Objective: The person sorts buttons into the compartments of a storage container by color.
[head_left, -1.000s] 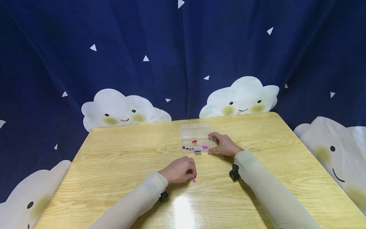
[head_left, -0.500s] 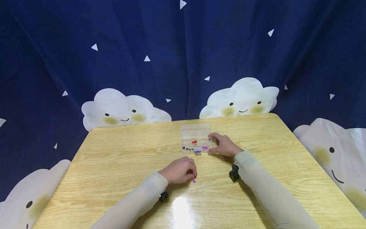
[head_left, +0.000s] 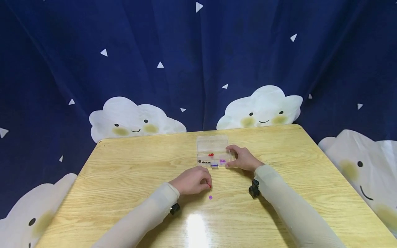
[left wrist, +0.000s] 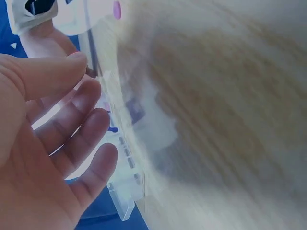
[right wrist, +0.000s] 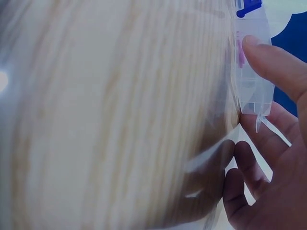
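My left hand point(head_left: 193, 181) pinches a small red piece point(head_left: 210, 186) between thumb and fingertips, just above the table; in the left wrist view the fingertips hide it. Below that hand a purple disc point(head_left: 210, 197) lies on the wood. A clear plastic compartment box point(head_left: 201, 164) stands farther back with its lid point(head_left: 212, 143) raised behind it. Red pieces point(head_left: 211, 155), dark pieces point(head_left: 204, 162) and purple pieces point(head_left: 222, 161) sit in separate parts of it. My right hand point(head_left: 245, 159) holds the box's right end, thumb at the front wall and fingers around the side.
A blue latch point(head_left: 214, 166) sticks out at the front of the box. The wooden table point(head_left: 139, 158) reaches back to a dark blue curtain point(head_left: 173, 51) with white clouds. A black camera point(head_left: 254, 188) is strapped to my right wrist.
My left hand has lifted the red piece and moved slightly away from me toward the box, leaving the purple disc fully in sight. The right hand stays on the box.
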`<state>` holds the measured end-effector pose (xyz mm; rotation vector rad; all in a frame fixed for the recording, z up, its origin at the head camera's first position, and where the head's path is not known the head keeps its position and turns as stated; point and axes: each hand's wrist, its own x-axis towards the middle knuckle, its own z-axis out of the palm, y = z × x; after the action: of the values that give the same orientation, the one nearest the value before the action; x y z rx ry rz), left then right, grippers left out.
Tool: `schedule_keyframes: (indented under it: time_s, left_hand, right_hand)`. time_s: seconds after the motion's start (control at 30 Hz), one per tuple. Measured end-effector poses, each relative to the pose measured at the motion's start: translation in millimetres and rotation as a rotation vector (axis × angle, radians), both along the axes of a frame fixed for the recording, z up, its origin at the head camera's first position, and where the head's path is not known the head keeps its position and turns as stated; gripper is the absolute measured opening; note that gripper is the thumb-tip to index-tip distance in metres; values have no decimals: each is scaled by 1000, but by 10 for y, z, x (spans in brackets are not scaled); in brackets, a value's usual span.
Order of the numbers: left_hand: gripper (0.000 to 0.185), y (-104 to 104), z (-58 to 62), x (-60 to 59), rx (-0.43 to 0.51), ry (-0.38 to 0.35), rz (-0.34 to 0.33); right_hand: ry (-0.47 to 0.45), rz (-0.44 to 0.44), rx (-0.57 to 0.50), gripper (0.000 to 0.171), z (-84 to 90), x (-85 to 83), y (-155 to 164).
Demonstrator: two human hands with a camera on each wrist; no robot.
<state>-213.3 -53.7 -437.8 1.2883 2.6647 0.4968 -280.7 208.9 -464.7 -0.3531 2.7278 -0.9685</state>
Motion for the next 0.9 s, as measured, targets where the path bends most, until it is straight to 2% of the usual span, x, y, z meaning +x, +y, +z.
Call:
schedule_keyframes:
  time_s: [0.23,0.43,0.67,0.9]
  left_hand:
    - [6,-73,69,-64,41,13,6]
    - [4,-193,141,-138,85,-28,64]
    - [5,-271,132,-177,90,-48,87]
    - [4,-341,145,-172,119,-83,137]
  right_hand:
    - [6,3,8,77,2,10,-5]
    - [2,12,3,78,3,8,-11]
    - [16,12,6,77,1,4,0]
    - [-3,12,-6,78,-9,5,0]
